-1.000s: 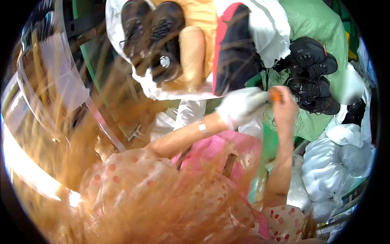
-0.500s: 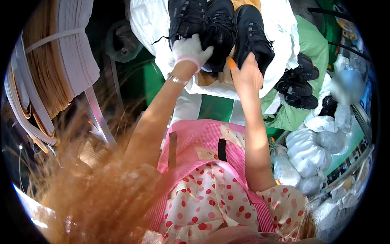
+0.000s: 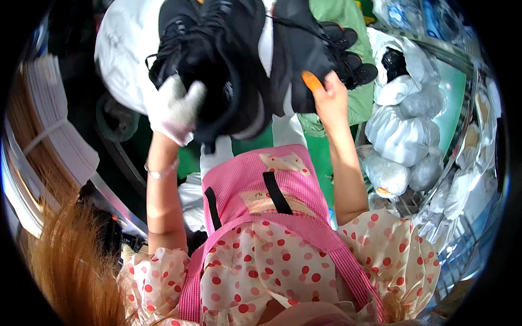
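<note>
My left hand (image 3: 173,108), in a white knit glove, is closed at the collar of a black lace-up sneaker (image 3: 255,70). A second black sneaker (image 3: 176,24) is bunched against it, and the two are held up together. My right hand (image 3: 329,96), bare with an orange cover on the thumb, grips a third black sneaker (image 3: 293,49), whose dark side faces up. Its fingers are mostly hidden behind the shoe. Beneath the raised shoes, a white sack (image 3: 128,49) shows at the left.
More black shoes (image 3: 359,70) lie on green sheeting (image 3: 356,106) to the right. Beyond them, white plastic bags (image 3: 402,136) crowd a metal rack (image 3: 465,98). At the left stands a strapped stack of cardboard (image 3: 60,119). A clear bag (image 3: 117,117) hangs near it.
The sneakers have come up off the white sack and nearer to me, in both hands. My hands have moved apart, and the view has shifted to the right.
</note>
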A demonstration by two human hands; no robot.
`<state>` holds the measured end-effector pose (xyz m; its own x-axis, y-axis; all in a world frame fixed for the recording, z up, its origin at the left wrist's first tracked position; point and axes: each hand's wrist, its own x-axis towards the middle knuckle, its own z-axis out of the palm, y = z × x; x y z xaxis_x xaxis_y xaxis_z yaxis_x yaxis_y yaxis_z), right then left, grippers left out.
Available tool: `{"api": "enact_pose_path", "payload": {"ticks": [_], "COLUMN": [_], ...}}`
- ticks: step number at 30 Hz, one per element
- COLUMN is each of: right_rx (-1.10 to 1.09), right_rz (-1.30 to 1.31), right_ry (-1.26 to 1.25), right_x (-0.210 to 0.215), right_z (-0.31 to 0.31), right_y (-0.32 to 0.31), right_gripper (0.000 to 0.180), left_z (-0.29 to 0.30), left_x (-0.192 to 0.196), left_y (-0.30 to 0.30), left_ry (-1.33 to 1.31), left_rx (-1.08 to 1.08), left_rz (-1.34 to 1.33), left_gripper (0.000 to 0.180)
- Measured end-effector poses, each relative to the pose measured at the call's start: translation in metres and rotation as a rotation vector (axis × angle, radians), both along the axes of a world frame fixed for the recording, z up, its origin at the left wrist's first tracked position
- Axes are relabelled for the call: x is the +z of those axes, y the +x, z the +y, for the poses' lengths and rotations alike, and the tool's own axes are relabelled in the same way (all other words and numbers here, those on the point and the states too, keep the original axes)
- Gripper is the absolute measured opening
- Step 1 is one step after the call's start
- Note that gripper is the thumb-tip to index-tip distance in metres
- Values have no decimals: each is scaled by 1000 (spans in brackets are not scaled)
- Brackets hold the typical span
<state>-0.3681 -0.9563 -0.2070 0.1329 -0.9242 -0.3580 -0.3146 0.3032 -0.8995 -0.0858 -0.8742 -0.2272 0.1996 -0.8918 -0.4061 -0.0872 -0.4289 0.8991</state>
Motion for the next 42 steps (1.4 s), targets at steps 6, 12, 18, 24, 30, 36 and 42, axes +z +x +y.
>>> {"api": "enact_pose_path", "payload": {"ticks": [6, 12, 18, 24, 30, 36, 42], "right_rx": [-448, -630, -584, -587, 80, 110, 490], "right_rz": [6, 501, 1043, 882, 937, 99, 120], "right_ry": [-46, -183, 268, 565, 659, 124, 18], "right_x": [-26, -197, -358, -455, -330, -176, -159], "right_z": [-3, -8, -18, -1, -36, -32, 37], "right_y": [-196, -382, -491, -579, -503, -255, 47], "right_gripper": [26, 29, 35, 51, 34, 35, 64], "left_z": [-92, -200, -251, -249, -213, -60, 48], "left_x": [30, -98, -216, -294, -205, -128, -169], "left_y": [-194, -391, -490, -522, -417, -168, -12], "left_ry": [-182, -251, -93, -73, -334, -289, 328], "left_rx": [-426, -721, -1008, -1076, -665, 28, -275], "left_rz": [-416, -615, -833, -1016, -700, -984, -944], "left_gripper": [48, 20, 20, 53, 38, 30, 53]}}
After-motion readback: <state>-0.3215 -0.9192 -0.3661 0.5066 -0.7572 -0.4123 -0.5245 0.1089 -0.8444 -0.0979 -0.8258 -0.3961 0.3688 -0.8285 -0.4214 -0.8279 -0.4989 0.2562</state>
